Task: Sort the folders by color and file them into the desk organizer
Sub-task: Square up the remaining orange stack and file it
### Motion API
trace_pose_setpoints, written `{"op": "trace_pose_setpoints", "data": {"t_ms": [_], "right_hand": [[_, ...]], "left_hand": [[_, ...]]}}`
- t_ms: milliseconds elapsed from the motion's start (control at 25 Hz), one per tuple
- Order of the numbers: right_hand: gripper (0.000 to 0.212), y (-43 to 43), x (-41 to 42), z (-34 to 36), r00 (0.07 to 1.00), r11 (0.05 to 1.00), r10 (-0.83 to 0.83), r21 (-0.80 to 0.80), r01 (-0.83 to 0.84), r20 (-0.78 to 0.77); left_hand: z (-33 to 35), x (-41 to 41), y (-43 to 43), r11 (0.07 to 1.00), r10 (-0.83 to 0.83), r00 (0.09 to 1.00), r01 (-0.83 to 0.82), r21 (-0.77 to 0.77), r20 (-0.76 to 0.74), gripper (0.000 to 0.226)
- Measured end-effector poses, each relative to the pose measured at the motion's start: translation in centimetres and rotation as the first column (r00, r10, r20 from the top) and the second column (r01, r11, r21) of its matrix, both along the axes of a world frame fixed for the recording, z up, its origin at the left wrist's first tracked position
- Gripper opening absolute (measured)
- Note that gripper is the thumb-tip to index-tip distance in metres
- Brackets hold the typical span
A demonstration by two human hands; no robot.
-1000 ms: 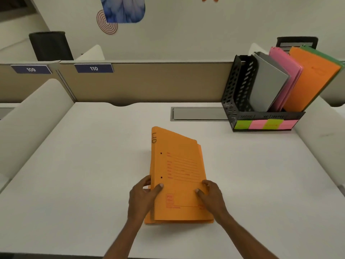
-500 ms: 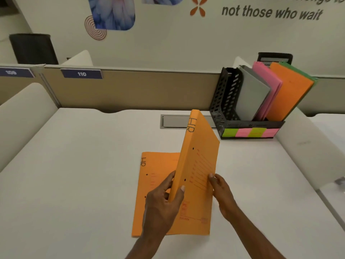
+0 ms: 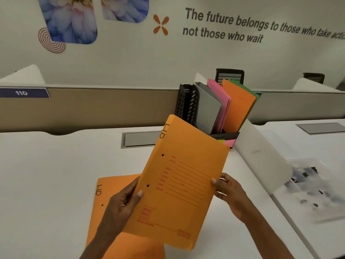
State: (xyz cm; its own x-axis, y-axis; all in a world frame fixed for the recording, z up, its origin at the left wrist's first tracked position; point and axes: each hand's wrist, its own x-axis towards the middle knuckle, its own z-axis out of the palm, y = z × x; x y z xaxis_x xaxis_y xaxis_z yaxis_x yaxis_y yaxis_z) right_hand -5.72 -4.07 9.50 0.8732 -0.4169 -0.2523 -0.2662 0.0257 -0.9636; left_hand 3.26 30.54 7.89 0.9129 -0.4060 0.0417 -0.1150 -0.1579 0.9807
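The held folder (image 3: 186, 174) hides much of the organizer (image 3: 185, 104) front.

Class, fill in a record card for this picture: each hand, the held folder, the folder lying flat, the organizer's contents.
left hand: grips left edge of held orange folder
right hand: holds its right edge
held orange folder: tilted above the desk, marked HR
flat orange folder: lies on the desk, marked HR
desk organizer: grey folder, pink folder, orange folder, green folder, all leaning

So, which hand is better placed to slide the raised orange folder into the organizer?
Probably the right hand: it grips the raised folder on the edge nearest the organizer, further right.
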Motion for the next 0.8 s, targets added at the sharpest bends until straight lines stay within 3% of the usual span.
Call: {"op": "trace_pose_setpoints", "data": {"t_ms": [120, 240, 440, 640, 800], "right_hand": [[0.037, -3.4, 0.3, 2.9, 0.993, 0.995, -0.04, -0.091, 0.05, 0.114], [0.024, -5.2, 1.2, 6.0, 0.947, 0.975, -0.091, -0.165, 0.148, 0.309], [0.013, -6.5, 4.3, 10.5, 0.749, 0.859, -0.216, -0.244, 0.451, 0.626], [0.037, -8.2, 10.5, 11.0, 0.676, 0.746, -0.23, -0.319, 0.585, 0.7], [0.028, -10.0, 16.0, 9.0, 0.656, 0.727, -0.179, -0.35, 0.59, 0.734]], "left_hand": [[-0.2, 2.6, -3.8, 0.998, 0.003, 0.998, -0.006, 0.064, 0.055, 0.044], [0.4, 3.8, -10.1, 0.977, 0.148, 0.959, -0.18, 0.116, 0.24, 0.058], [3.1, 3.2, -23.1, 0.988, -0.095, 0.876, 0.025, 0.151, 0.473, 0.081], [6.1, 8.4, -33.5, 0.985, -0.14, 0.838, 0.066, 0.157, 0.528, 0.079], [5.7, 14.1, -37.5, 0.994, -0.068, 0.852, 0.016, 0.104, 0.52, 0.07]]}}
